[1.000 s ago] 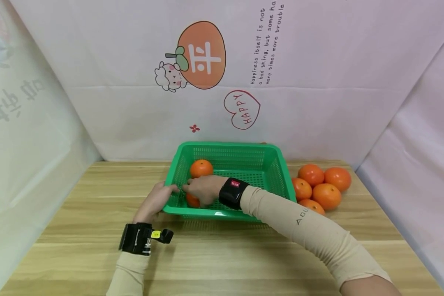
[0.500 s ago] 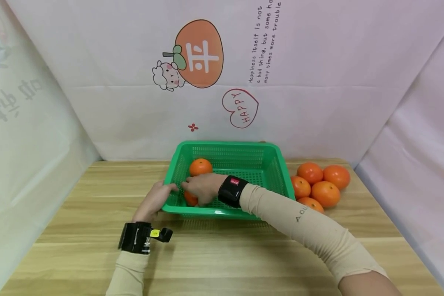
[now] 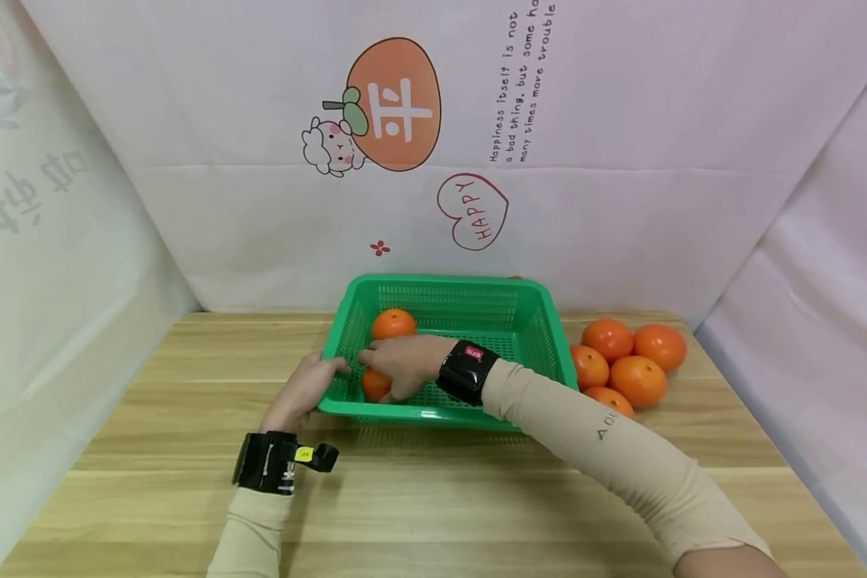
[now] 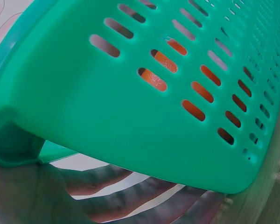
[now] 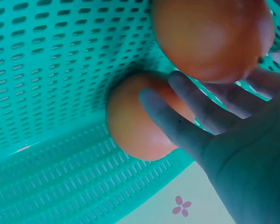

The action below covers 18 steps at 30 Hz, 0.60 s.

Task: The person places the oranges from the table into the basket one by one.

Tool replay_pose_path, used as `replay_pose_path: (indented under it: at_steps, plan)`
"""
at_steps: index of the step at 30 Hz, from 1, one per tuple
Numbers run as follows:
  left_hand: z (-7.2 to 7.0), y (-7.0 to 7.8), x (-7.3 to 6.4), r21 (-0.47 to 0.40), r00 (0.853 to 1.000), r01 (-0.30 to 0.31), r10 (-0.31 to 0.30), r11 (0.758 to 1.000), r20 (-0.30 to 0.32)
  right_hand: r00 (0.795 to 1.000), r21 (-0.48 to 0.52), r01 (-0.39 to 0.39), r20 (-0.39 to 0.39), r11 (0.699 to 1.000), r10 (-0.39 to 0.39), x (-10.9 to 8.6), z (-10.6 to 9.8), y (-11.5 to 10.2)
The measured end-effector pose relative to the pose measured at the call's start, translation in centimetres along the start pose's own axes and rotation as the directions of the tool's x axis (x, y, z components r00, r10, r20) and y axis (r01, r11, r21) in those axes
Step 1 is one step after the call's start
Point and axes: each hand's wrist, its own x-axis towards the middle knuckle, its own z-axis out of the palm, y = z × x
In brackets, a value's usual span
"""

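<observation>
A green plastic basket [image 3: 448, 414] with slotted walls stands on the table. At its left rim, my left hand [image 3: 307, 391] holds on, thumb hooked over the edge; the left wrist view shows its fingers [image 4: 126, 198] stretched along the outside below the wall. Inside the basket's left end lie two oranges, one far [image 3: 393, 323] and one near [image 3: 376, 385]. My right hand [image 3: 408, 363] reaches in from the right, fingers beside the near orange. In the right wrist view its fingers are spread and fairly straight, close to the upper orange [image 5: 214, 37], and one crosses in front of the lower orange [image 5: 140, 116].
Several more oranges [image 3: 638, 381] are grouped on the wooden table [image 3: 433, 514] just right of the basket. A printed white cloth [image 3: 621, 160] hangs behind, close to the basket's back rim, with cloth on both sides too.
My right hand has shifted slightly to the right, so more of the near orange shows beside it. The left hand and the basket stay in place.
</observation>
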Motion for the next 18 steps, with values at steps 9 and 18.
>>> replay_pose_path:
  at_steps: [9,18]
  plan:
    - [0.0,-0.1,0.0,0.016,1.000,0.000,0.000,1.000,-0.008,0.994,-0.028,0.034,-0.099,0.999,-0.037,-1.6,-1.0,-0.1]
    - [0.1,0.0,0.0,0.018,1.000,-0.002,0.002,1.000,-0.020,0.986,-0.023,0.038,-0.160,0.999,-0.041,-4.3,-2.9,-1.1]
